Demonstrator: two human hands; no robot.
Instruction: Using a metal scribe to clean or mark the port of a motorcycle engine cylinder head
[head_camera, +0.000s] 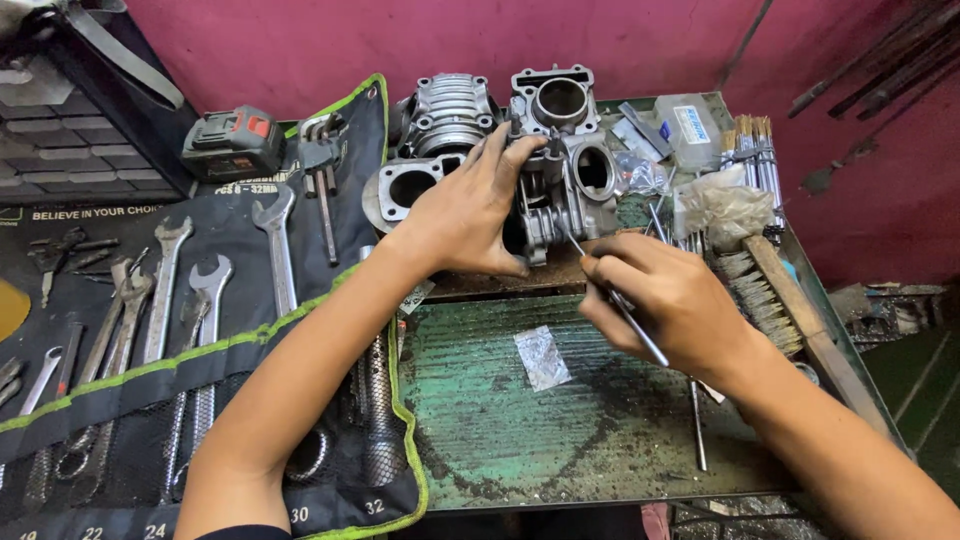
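grey cast-metal engine cylinder head (560, 195), ported, upright at tray's back edge; thin metal rod tool (625, 305), slanted, tip against the casting.

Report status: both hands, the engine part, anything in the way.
Left hand grips the engine part. Right hand holds a thin metal rod against it. Small plastic bag lies on the green tray, clear of both.

L hand (465, 215) grimy | R hand (670, 300) grimy | forearms bare, no gloves
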